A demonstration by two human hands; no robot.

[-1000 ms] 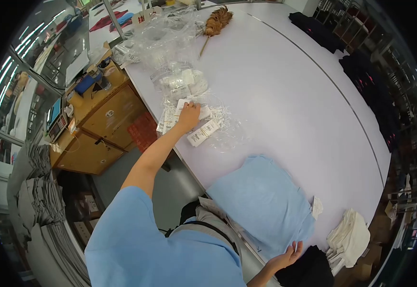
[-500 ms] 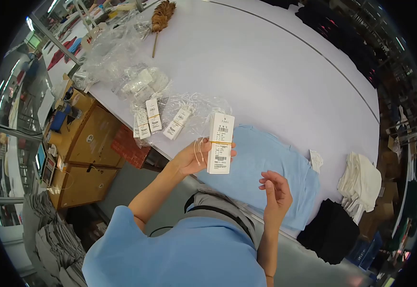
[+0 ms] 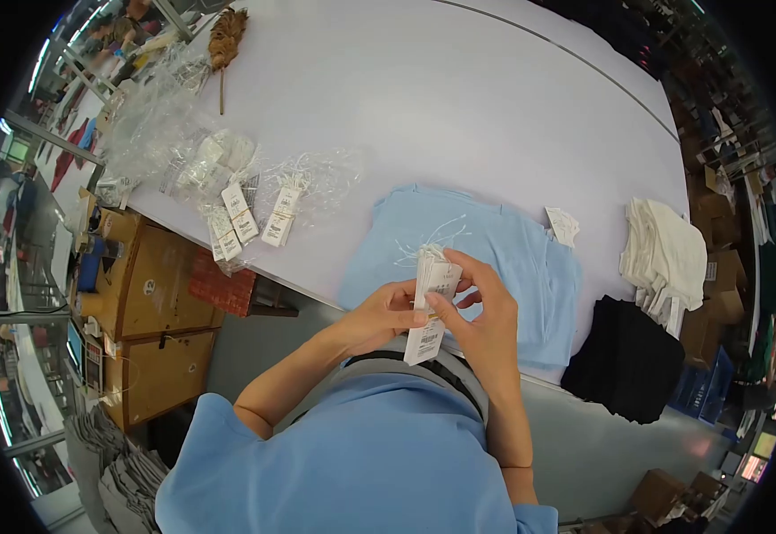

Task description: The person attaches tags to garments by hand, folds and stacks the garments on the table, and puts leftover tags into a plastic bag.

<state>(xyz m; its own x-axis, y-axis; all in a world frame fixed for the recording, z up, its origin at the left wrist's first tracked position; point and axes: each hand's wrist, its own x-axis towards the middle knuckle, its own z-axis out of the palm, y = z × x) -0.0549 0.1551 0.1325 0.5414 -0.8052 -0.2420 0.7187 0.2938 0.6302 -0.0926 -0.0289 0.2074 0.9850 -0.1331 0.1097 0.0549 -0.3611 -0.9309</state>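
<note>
Both my hands are closed on one bundle of white hang tags, tilted upright in front of my waist. An elastic band runs round its middle, and white strings fan out from its top. My left hand grips the bundle's left side, its thumb across the front near the band. My right hand pinches the upper right part between thumb and fingers. Beneath and behind the bundle, light blue folded garments lie on the white table. A loose white tag rests at their upper right corner.
More banded tag bundles and crumpled clear plastic bags lie on the left. A feather duster is farther back. White folded garments and a black garment pile sit at right. A wooden cabinet stands left.
My right hand has come in from the right and taken hold of the tag bundle. The bundle has moved lower, toward my body, and turned. The view has shifted too.
</note>
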